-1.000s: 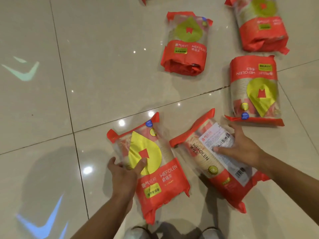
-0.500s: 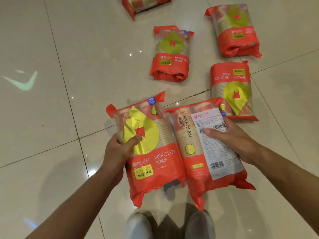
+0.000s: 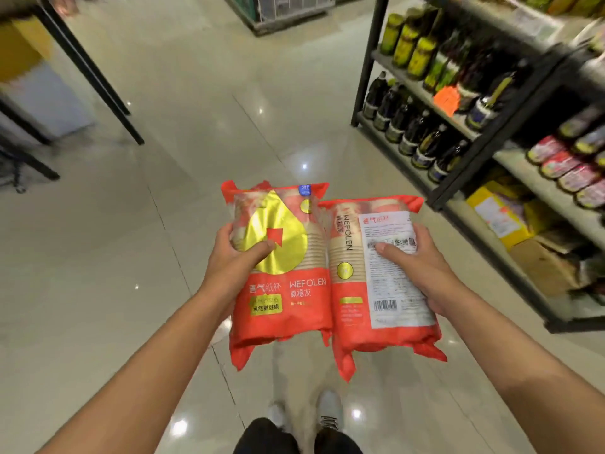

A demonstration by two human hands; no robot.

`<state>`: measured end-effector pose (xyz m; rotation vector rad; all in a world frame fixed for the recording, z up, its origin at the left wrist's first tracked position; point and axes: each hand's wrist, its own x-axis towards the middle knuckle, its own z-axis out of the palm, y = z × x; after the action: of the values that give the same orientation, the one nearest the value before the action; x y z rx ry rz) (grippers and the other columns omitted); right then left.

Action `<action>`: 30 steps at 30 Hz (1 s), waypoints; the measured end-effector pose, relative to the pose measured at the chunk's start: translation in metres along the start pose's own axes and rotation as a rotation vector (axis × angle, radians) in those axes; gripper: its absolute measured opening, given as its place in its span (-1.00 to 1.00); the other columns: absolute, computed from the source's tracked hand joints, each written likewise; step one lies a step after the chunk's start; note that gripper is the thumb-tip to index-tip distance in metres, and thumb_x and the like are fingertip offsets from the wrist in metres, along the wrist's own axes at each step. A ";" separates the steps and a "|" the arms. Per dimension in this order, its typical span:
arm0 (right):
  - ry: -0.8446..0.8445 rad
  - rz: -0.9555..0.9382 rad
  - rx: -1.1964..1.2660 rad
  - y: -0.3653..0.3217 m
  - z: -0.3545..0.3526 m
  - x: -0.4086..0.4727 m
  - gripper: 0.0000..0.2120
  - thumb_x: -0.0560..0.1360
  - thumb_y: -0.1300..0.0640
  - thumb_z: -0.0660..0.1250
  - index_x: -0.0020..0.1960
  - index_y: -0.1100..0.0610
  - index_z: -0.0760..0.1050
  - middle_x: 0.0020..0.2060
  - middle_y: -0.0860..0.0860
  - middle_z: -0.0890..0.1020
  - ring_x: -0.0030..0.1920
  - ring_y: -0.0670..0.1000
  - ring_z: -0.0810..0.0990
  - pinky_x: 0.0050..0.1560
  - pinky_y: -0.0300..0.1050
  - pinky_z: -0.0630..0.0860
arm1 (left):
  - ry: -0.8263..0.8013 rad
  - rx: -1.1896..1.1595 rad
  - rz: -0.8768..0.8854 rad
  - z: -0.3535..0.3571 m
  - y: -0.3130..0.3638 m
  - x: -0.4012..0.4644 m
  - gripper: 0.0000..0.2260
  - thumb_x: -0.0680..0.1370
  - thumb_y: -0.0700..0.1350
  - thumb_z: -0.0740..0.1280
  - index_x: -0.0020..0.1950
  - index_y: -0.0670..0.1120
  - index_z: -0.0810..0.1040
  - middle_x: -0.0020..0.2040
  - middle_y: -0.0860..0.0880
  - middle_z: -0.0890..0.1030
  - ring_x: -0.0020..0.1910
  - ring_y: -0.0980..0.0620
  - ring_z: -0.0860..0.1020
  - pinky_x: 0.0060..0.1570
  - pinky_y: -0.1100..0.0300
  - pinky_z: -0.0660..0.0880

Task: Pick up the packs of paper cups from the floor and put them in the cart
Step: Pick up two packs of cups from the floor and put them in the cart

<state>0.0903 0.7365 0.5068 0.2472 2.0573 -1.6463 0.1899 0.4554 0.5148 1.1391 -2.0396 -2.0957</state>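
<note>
Two red-and-clear packs of paper cups are held up side by side in front of me. My left hand [image 3: 237, 257] grips the left pack [image 3: 288, 290] by its left edge, its gold drop-shaped label facing me. My right hand [image 3: 417, 263] grips the right pack [image 3: 360, 290] by its right edge, its white printed label and barcode facing me. Both packs hang upright, well above the tiled floor, and touch each other. No cart is in sight, and the other packs on the floor are out of view.
A black metal shelf [image 3: 491, 132] with dark bottles, jars and boxes runs along the right. Black frame legs [image 3: 95, 80] and a yellow-grey unit [image 3: 29, 77] stand at the left. Another display base [image 3: 288, 11] sits far ahead. My shoes [image 3: 304, 414] are below the packs.
Both packs have come up off the floor in my hands. My view has swung up from the floor to the aisle, so the remaining packs are no longer visible.
</note>
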 end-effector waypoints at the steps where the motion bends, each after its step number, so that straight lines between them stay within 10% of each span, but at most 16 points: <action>1: 0.030 -0.016 0.018 -0.028 -0.010 -0.020 -0.35 0.43 0.14 0.57 0.42 0.04 0.34 0.14 0.04 0.69 0.04 0.02 0.73 -0.07 -0.08 0.64 | -0.013 0.008 0.025 0.002 0.031 -0.016 -0.33 0.28 0.02 0.58 0.35 0.14 0.45 0.12 -0.01 0.68 -0.05 -0.04 0.72 -0.10 -0.01 0.67; 11: 0.418 -0.152 0.173 -0.129 -0.097 -0.149 -0.32 0.36 0.03 0.62 0.38 0.02 0.38 0.17 0.06 0.69 0.09 0.08 0.73 0.16 0.15 0.65 | -0.406 0.060 0.211 0.067 0.188 -0.072 -0.64 0.22 0.07 0.59 -0.03 0.23 0.60 -0.03 -0.11 0.75 -0.15 -0.18 0.72 -0.04 -0.23 0.65; 16: 0.727 -0.152 0.233 -0.120 -0.137 -0.251 -0.40 0.44 0.02 0.56 0.38 -0.01 0.37 0.13 0.02 0.71 0.03 0.06 0.75 0.09 0.12 0.68 | -0.743 0.162 0.323 0.139 0.221 -0.116 -0.70 0.44 -0.04 0.53 0.12 0.03 0.56 -0.06 -0.13 0.73 -0.27 -0.08 0.70 -0.26 0.04 0.63; 22: 1.134 -0.067 0.319 -0.059 -0.152 -0.412 -0.36 0.34 -0.11 0.60 0.31 -0.01 0.40 0.10 0.01 0.72 0.02 0.07 0.75 0.09 0.14 0.68 | -1.110 0.295 0.339 0.205 0.195 -0.227 -0.65 0.43 -0.03 0.54 0.15 0.00 0.54 0.02 -0.16 0.72 -0.08 -0.20 0.71 0.00 -0.16 0.64; 30: 1.548 0.010 0.554 0.086 -0.096 -0.660 -0.44 0.37 -0.07 0.61 0.25 0.04 0.45 0.08 0.04 0.73 -0.02 0.05 0.76 -0.04 0.01 0.69 | -1.580 0.473 0.308 0.220 0.071 -0.450 -0.79 0.46 -0.12 0.51 0.03 -0.03 0.56 -0.26 -0.08 0.76 -0.38 -0.08 0.70 -0.26 0.01 0.62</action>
<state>0.6718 0.9550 0.7631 2.2789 2.2428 -2.2431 0.3802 0.8482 0.7700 -1.4138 -2.8179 -2.5428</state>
